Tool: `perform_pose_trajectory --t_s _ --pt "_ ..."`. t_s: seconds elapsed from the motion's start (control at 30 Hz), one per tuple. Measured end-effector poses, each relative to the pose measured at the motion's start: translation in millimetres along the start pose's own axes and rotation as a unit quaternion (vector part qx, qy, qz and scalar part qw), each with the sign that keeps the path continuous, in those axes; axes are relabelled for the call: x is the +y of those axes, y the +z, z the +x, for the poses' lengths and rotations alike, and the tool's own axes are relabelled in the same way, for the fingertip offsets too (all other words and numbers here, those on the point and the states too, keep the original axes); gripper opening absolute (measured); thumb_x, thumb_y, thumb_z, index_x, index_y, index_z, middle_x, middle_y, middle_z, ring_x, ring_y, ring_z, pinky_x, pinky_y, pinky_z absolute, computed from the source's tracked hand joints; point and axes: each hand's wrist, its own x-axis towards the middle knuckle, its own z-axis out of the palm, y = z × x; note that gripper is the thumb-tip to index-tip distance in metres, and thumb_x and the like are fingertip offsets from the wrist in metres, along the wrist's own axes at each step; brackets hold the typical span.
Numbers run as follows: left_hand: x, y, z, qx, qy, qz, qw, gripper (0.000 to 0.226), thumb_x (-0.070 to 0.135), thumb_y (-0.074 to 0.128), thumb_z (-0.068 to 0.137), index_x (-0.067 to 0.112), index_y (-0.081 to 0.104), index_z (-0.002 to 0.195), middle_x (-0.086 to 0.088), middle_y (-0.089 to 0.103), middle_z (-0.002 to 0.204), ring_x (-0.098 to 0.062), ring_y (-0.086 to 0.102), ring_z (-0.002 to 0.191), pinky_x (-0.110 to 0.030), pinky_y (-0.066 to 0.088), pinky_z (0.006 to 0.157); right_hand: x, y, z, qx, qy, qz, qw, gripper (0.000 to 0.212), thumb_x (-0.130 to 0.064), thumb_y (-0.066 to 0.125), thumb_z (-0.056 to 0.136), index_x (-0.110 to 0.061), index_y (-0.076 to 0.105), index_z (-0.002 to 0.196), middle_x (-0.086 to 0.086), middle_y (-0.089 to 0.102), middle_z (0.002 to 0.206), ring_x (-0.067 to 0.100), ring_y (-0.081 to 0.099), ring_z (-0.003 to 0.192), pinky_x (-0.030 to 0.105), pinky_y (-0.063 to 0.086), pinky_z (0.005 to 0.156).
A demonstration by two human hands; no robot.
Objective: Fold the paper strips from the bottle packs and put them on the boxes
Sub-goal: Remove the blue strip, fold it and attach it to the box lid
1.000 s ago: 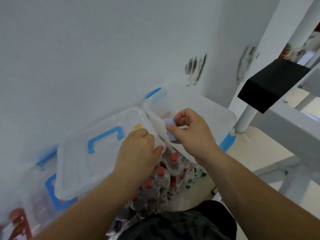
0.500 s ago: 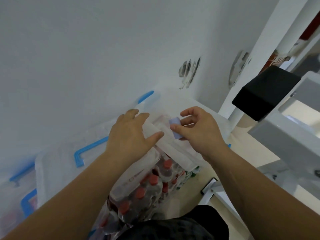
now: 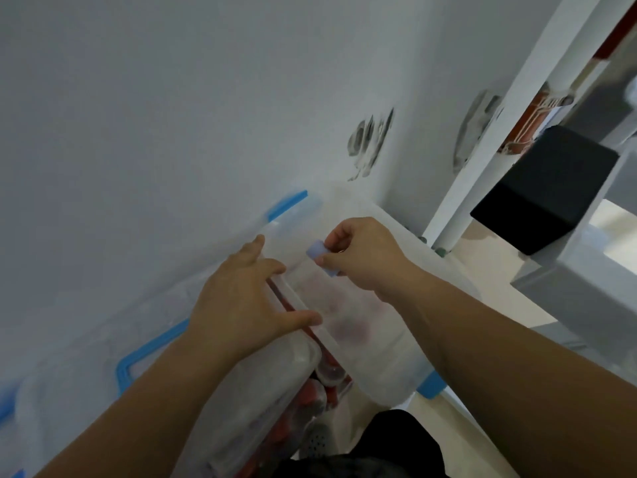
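My right hand [image 3: 362,257] pinches a small pale blue folded paper strip [image 3: 322,257] between thumb and fingers, over the lid of a clear plastic box [image 3: 379,339] with blue latches. My left hand [image 3: 241,305] lies flat with fingers spread, its thumb pressing the long edge of that lid. A second clear box with a blue handle [image 3: 148,353] sits to the left. A shrink-wrapped pack of red-capped bottles [image 3: 324,381] shows between and below the boxes.
A white wall rises close behind the boxes. A white post [image 3: 482,160] and a black block [image 3: 548,188] on a white frame stand to the right. Pale floor shows at lower right.
The view has moved closer and tilted. My left hand slid from the bottle pack up onto the box lid and spread flat. My right hand lifted slightly, still pinching the blue strip.
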Motion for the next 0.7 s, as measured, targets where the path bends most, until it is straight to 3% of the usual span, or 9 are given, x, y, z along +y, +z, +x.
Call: perform_pose_trajectory --t_s 0.2,0.3,0.47,0.63,0.7 --pt "-4 -1 0 -0.034 0.009 -0.015 0.999 0.109 0.089 0.064 0.048 0.041 0.042 0.144 0.007 0.008 0.167 -0.015 0.021 0.151 -0.04 0.027 0.121 3 36 34 -0.106 0.074 -0.048 0.99 0.027 -0.031 0.086 0.076 -0.007 0.076 0.081 0.013 0.078 0.078 0.026 0.076 0.08 0.045 0.064 0.08" --pt "-9 -2 -1 -0.037 0.021 -0.028 0.999 0.108 0.087 0.067 0.049 0.045 0.04 0.144 0.009 0.007 0.167 -0.015 0.021 0.151 -0.038 0.024 0.122 12 56 45 -0.121 0.088 -0.071 0.986 0.032 -0.03 0.084 0.079 0.0 0.076 0.089 0.018 0.078 0.086 0.032 0.076 0.085 0.047 0.063 0.082" --pt "-13 -2 1 -0.036 0.017 -0.03 0.999 0.107 0.084 0.065 0.058 0.041 0.03 0.15 0.011 0.006 0.167 -0.015 0.014 0.152 -0.037 0.016 0.122 22 74 52 -0.078 0.124 -0.098 0.984 0.044 -0.039 0.09 0.066 -0.02 0.067 0.098 0.005 0.068 0.099 0.025 0.067 0.096 0.044 0.058 0.093" --pt "-17 0 3 -0.022 0.02 -0.028 0.999 0.102 0.082 0.062 0.064 0.037 0.031 0.151 0.01 0.009 0.166 -0.013 0.015 0.152 -0.033 0.013 0.122 29 78 49 -0.07 0.094 -0.097 0.988 0.026 -0.037 0.088 0.071 -0.018 0.07 0.076 0.001 0.071 0.079 0.019 0.067 0.082 0.038 0.058 0.084" --pt "-19 2 4 -0.016 0.019 -0.034 0.999 0.103 0.082 0.062 0.063 0.037 0.032 0.151 0.011 0.009 0.166 -0.013 0.016 0.152 -0.034 0.014 0.122 29 80 49 -0.077 0.07 -0.107 0.989 0.021 -0.033 0.087 0.072 -0.016 0.075 0.077 -0.003 0.071 0.074 0.013 0.065 0.074 0.035 0.058 0.082"
